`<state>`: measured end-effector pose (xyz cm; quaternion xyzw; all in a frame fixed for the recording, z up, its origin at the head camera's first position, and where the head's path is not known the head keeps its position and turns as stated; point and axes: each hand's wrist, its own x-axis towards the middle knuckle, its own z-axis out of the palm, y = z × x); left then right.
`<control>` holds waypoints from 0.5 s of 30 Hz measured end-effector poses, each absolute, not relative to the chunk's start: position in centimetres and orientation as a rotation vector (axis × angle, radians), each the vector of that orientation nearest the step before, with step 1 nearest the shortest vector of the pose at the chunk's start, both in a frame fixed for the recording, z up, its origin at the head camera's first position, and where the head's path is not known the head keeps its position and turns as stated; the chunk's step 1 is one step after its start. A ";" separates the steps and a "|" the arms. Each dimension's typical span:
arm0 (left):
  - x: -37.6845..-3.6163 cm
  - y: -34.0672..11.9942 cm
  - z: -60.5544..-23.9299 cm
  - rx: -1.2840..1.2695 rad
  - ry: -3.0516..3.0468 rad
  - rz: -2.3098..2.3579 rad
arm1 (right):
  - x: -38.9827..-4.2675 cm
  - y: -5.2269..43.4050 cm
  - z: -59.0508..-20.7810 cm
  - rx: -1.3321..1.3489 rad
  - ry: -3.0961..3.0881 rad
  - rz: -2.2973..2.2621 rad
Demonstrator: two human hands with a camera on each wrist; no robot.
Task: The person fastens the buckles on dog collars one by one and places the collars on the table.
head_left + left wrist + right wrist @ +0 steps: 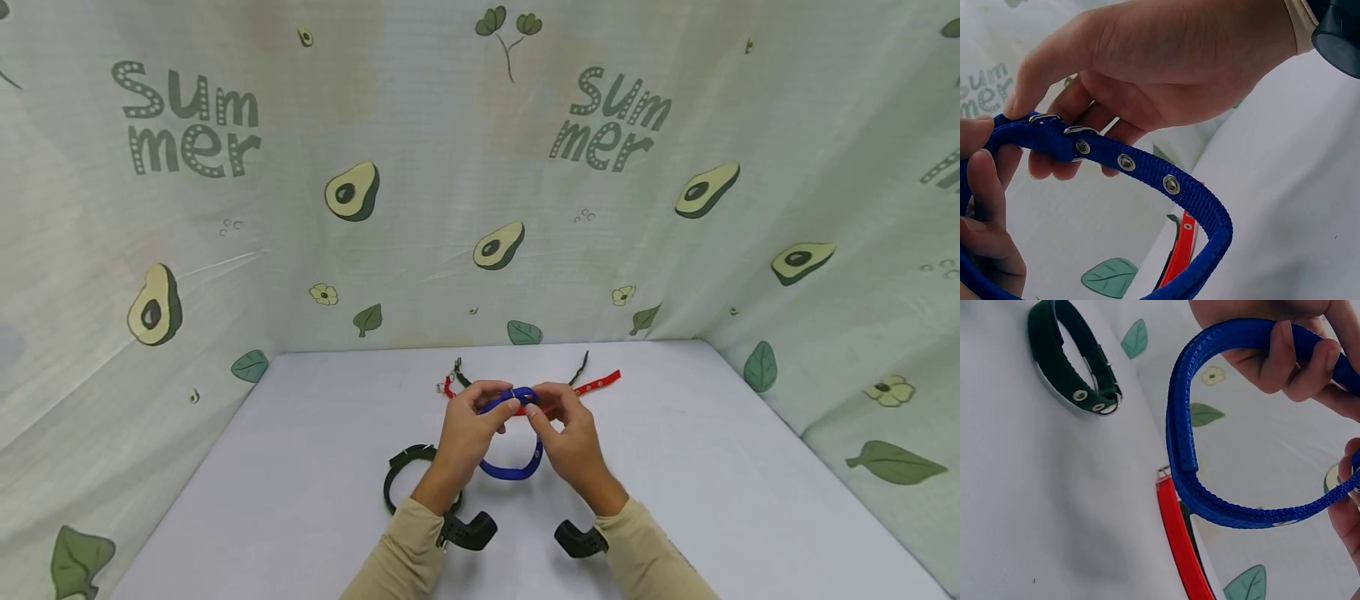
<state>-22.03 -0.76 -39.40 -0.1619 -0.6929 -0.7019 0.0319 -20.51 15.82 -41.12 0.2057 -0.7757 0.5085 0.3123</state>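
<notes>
A blue collar (pixel 511 474) with metal eyelets hangs as a closed loop between both hands, above the table. My left hand (pixel 474 421) pinches it near the metal buckle (pixel 1045 117), thumb on one side and fingers behind. Opposite, my right hand (pixel 567 429) grips the strap with curled fingers, its thumb close to the left thumb. In the left wrist view, eyelets run along the band past the buckle. The right wrist view shows the blue band (pixel 1179 406) overlapping itself in layers. Fingers hide part of the buckle area in the head view.
A dark green collar (pixel 389 487) lies looped on the table (pixel 300 533), left of the left forearm. Behind the hands lie a red collar (pixel 602 382) and a dark strap (pixel 581 367), stretched out. A patterned curtain (pixel 420 275) hangs beyond the table's far edge.
</notes>
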 end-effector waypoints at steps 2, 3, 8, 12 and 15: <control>-22.1 -0.8 -39.4 -0.496 -2.136 -2.165 | -19.9 15.6 -40.5 0.578 -2.046 1.317; -22.1 -0.8 -39.4 -0.493 -2.138 -2.166 | -19.6 15.4 -40.1 0.590 -2.046 1.310; -22.1 -0.8 -39.4 -0.498 -2.135 -2.169 | -18.7 15.1 -38.9 0.622 -2.022 1.286; -22.0 -0.8 -39.3 -0.506 -2.134 -2.164 | -18.7 15.1 -38.6 0.626 -2.010 1.267; -22.0 -0.8 -39.4 -0.510 -2.134 -2.161 | -18.7 15.1 -38.7 0.641 -2.004 1.247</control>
